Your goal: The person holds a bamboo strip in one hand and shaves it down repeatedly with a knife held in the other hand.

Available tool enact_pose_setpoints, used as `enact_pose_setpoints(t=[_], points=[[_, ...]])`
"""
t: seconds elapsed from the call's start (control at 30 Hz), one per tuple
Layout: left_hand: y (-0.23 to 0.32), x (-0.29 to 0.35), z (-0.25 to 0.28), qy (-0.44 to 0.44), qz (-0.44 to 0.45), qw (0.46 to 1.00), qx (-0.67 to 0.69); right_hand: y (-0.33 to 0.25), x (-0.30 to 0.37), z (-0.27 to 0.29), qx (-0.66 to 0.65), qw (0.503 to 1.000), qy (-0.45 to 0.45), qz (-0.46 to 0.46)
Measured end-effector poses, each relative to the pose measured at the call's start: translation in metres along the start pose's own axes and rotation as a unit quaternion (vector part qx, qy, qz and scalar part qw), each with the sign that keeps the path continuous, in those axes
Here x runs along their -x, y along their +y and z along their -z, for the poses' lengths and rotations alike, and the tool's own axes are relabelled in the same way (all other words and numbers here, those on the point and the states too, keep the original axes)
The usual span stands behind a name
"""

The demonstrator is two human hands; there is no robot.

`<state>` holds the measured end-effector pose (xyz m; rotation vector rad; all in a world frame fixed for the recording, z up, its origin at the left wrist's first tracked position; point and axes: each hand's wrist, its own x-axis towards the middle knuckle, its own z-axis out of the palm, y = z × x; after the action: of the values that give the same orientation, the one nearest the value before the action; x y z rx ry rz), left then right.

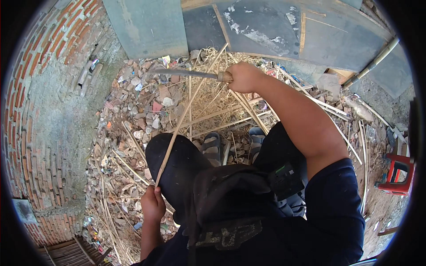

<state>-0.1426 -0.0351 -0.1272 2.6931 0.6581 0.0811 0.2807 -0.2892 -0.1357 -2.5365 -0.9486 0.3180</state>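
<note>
My right hand (244, 77) is closed round the wooden handle of a machete (186, 72), whose long blade points left. Between thumb and fingers, my left hand (153, 204) pinches the near end of a long bamboo strip (178, 124). That strip slants up and to the right across my left knee, its far end past the blade. Blade and strip cross in the picture; whether they touch I cannot tell. Below the blade and around my sandals (212, 146) lie pale shavings (208, 104) and more loose bamboo strips (255, 113).
Stony rubble (133, 111) covers the ground. A brick wall (49, 146) rises on the left, and grey panels (262, 29) stand at the back with a bamboo pole (372, 63) leaning there. A red plastic stool (396, 175) is at the right. Several strips lie on both sides.
</note>
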Motion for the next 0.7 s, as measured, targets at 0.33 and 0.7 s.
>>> enact_pose_setpoints(t=[0.33,0.7], points=[[-0.006,-0.009,0.002,-0.046,0.002,0.997,0.07,-0.015,0.001,-0.008,-0.04,0.995,-0.073,0.055],[-0.011,-0.006,-0.002,-0.012,-0.007,0.999,0.044,-0.023,0.003,-0.003,-0.03,0.996,-0.069,0.053]])
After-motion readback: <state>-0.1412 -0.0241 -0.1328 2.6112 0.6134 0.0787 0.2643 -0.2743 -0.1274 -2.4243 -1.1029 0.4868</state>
